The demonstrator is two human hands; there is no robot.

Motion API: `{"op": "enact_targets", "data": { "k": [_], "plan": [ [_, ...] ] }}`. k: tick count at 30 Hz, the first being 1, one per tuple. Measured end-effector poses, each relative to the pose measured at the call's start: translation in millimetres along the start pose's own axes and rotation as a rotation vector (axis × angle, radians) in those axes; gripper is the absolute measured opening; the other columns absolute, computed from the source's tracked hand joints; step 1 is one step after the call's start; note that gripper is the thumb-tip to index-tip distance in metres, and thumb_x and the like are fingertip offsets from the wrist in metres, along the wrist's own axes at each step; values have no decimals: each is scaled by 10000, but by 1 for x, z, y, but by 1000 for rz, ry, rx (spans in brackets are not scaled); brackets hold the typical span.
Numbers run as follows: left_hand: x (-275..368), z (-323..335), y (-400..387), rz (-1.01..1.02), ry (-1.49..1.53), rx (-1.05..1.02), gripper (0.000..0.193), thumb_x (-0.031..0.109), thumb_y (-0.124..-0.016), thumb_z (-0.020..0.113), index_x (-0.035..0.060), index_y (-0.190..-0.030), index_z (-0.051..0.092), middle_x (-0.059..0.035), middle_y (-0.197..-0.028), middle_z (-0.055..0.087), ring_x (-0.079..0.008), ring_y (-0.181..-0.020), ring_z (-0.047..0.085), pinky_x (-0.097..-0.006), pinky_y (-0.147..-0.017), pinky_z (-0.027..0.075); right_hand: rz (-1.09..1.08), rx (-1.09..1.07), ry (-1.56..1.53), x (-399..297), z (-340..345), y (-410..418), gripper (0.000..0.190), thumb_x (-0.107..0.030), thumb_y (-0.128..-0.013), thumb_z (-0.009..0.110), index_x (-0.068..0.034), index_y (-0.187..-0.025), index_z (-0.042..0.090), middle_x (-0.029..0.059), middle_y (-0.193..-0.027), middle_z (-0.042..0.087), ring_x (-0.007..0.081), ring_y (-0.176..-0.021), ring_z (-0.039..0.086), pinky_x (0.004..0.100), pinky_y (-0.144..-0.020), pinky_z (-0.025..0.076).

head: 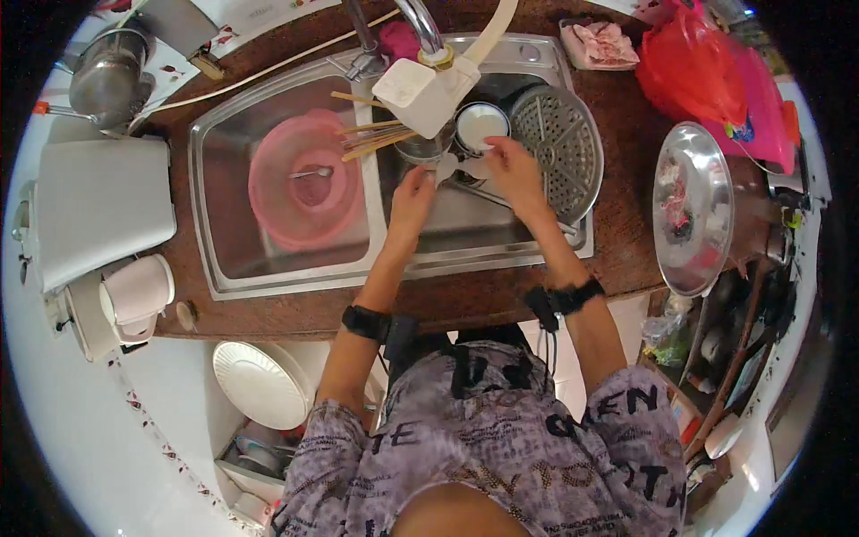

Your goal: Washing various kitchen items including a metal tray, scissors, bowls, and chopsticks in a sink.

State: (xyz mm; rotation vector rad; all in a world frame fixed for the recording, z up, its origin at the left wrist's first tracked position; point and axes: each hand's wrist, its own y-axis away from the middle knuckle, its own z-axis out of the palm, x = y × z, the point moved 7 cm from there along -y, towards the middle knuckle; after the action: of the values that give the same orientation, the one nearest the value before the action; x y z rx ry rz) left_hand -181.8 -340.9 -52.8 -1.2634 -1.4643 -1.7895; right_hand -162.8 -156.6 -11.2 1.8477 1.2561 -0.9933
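Observation:
Both of my hands are over the right basin [470,225] of a steel double sink. My left hand [413,201] pinches a pale, spoon-like utensil [446,166] at its fingertips. Close beside it, my right hand [515,171] has bent fingers by the near rim of a dark-rimmed cup with a white inside [482,125]. A second pale piece [476,168] shows between the hands; whether the right fingers grip it is unclear. A round perforated steel steamer plate [553,151] leans at the right. Several wooden chopsticks [372,137] stick out left from a container partly hidden under the tap attachment.
A white box-shaped tap attachment [413,97] hangs low over the sink divider. In the left basin sits a pink plastic basin [305,215] with a spoon [315,172]. A steel bowl [693,208] and red plastic bag [694,67] are on the right; a mug [137,292] is on the left.

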Motion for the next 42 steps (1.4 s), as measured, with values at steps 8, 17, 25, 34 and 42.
{"op": "enact_targets", "data": {
  "k": [8, 17, 25, 34, 42],
  "plan": [
    [53, 57, -47, 147, 236, -39, 346, 269, -880, 443, -21, -1044, 537, -85, -973, 584, -139, -895, 542, -254, -791, 415, 160, 180, 300, 107, -34, -45, 308, -193, -749, 585, 19, -965, 525, 169, -710, 599, 264, -649, 596, 339, -576, 466],
    [34, 8, -25, 246, 139, 164, 340, 241, -870, 436, -35, -1033, 548, -105, -950, 589, -150, -854, 524, -241, -792, 378, 441, 234, 380, 140, 15, -73, 362, -179, -746, 564, 33, -989, 398, 118, -572, 584, 216, -497, 597, 321, -495, 479],
    [-15, -8, -23, -109, 62, 129, 401, 377, -818, 530, 66, -1071, 517, -51, -980, 549, -150, -945, 490, -288, -760, 385, 294, 154, 445, 90, -8, -57, 399, -156, -735, 536, -27, -1085, 397, 232, -790, 583, 379, -765, 577, 450, -663, 461],
    [-37, 55, -18, -299, 628, -163, 427, 246, -798, 580, 10, -1114, 417, -113, -958, 546, -230, -853, 580, -352, -714, 504, -81, -4, 387, -14, 16, -14, 291, -135, -748, 494, -127, -1033, 435, 196, -704, 577, 379, -668, 563, 466, -583, 428],
    [-3, 27, -38, -32, -102, -110, 276, 123, -793, 532, 0, -1031, 464, -136, -746, 589, -265, -651, 620, -381, -545, 507, -372, -190, 692, -45, 21, -9, 265, -79, -746, 464, -136, -1004, 442, 157, -741, 572, 347, -642, 579, 425, -536, 461]
  ]
}}
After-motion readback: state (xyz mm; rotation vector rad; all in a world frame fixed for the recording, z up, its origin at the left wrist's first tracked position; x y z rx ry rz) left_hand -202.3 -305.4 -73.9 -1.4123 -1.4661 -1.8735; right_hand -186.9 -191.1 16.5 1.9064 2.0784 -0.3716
